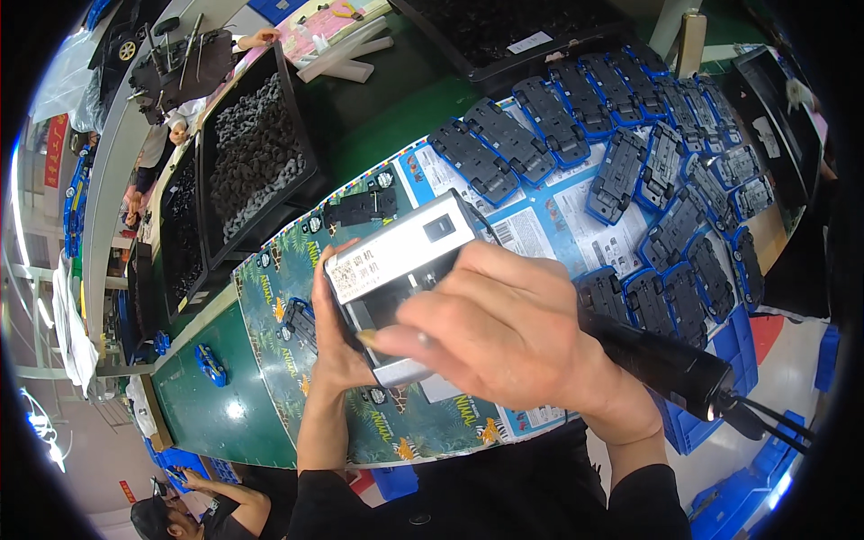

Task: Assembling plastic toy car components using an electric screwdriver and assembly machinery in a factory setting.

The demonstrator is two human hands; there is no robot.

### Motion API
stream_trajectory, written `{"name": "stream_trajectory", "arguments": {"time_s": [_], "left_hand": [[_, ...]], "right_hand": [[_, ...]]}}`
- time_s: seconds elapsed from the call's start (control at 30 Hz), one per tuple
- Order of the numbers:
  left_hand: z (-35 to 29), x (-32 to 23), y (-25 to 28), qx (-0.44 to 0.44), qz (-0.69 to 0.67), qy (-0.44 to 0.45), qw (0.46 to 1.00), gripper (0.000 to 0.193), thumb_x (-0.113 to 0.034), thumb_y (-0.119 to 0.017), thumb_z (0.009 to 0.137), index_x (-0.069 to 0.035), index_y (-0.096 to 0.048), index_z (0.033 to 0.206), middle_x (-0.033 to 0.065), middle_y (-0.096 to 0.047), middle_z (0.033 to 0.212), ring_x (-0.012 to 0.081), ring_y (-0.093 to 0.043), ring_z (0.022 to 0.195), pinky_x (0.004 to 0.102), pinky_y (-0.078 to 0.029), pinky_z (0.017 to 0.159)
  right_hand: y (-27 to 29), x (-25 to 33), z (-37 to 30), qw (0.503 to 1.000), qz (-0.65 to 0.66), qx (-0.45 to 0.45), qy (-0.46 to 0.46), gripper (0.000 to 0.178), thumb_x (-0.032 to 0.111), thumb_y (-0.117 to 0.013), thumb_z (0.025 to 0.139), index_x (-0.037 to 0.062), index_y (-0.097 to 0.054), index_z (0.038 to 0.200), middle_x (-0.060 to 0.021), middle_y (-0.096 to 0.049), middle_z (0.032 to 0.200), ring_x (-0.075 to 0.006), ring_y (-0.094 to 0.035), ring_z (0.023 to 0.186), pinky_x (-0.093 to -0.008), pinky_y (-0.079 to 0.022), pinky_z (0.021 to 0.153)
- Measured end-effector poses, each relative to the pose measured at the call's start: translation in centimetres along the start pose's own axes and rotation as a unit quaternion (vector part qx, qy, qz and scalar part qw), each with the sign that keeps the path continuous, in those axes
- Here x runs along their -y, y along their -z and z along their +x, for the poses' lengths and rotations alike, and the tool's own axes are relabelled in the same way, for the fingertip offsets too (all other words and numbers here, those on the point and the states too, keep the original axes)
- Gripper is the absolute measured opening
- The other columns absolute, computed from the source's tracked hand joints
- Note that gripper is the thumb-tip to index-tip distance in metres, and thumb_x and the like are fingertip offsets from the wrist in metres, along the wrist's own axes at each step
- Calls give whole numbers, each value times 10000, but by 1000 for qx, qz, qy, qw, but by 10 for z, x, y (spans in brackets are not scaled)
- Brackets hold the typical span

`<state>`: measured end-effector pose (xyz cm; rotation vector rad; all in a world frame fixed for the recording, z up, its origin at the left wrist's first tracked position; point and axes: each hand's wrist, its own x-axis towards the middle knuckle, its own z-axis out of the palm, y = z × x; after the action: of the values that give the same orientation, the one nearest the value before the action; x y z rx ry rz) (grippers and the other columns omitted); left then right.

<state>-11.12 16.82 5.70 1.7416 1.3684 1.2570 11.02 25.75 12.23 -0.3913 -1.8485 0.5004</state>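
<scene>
My left hand (331, 337) is closed around the left side of a silver and black box-shaped device (400, 238), which is tilted above the table. The device has a black rocker switch (440, 227), a printed label and a dark opening in its face. Across that opening reaches my right hand (504, 328), its fingers curled and partly blurred. A black electric screwdriver (661, 360) sticks out from behind the right hand, with cables at its far end. The hidden front part of the screwdriver seems to sit in my curled fingers. What the right fingertips touch is unclear.
Many upside-down blue toy cars (684, 234) with dark undersides cover the table's right side. Black chassis parts (360, 209) lie left of them on a printed sheet (288, 261). Bins of small dark parts (256, 148) stand at the far left. Another person (202, 504) works at lower left.
</scene>
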Motion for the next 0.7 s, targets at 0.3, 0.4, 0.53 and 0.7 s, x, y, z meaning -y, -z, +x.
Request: {"name": "stream_trajectory", "arguments": {"time_s": [0.3,0.4,0.53,0.7], "left_hand": [[-3,0,-3,-30,-27,13,999,1528,-222,-1019,349,-70,-97,1558,244,-502,1370,341,-579,1219,467,-486,1046],[-1,-2,-4,-23,-12,10,1000,1532,-209,-1019,348,-84,-93,1562,249,-505,1366,340,-590,1204,461,-500,1032],[-6,0,-5,-45,-43,52,997,1524,-185,-1016,353,-100,-96,1564,249,-510,1361,337,-604,1184,453,-521,1008],[-2,-4,-4,-19,1,28,999,1436,-142,-996,433,-126,-111,1564,251,-499,1377,334,-613,1169,465,-542,979]], "right_hand": [[13,-5,-3,995,-12,-60,-76,157,105,-768,844,16,-641,822,-69,-626,676,-182,-527,530,-284,-398,460],[11,-7,-5,996,0,-50,-80,137,80,-766,835,12,-647,821,-71,-627,677,-184,-529,530,-288,-401,462],[1,-14,-11,996,21,-46,-67,127,53,-772,813,11,-652,826,-73,-633,684,-192,-536,534,-296,-407,467],[-4,-14,-12,997,7,-40,-65,191,78,-773,807,61,-583,801,-42,-595,659,-199,-524,568,-308,-413,471]]}}
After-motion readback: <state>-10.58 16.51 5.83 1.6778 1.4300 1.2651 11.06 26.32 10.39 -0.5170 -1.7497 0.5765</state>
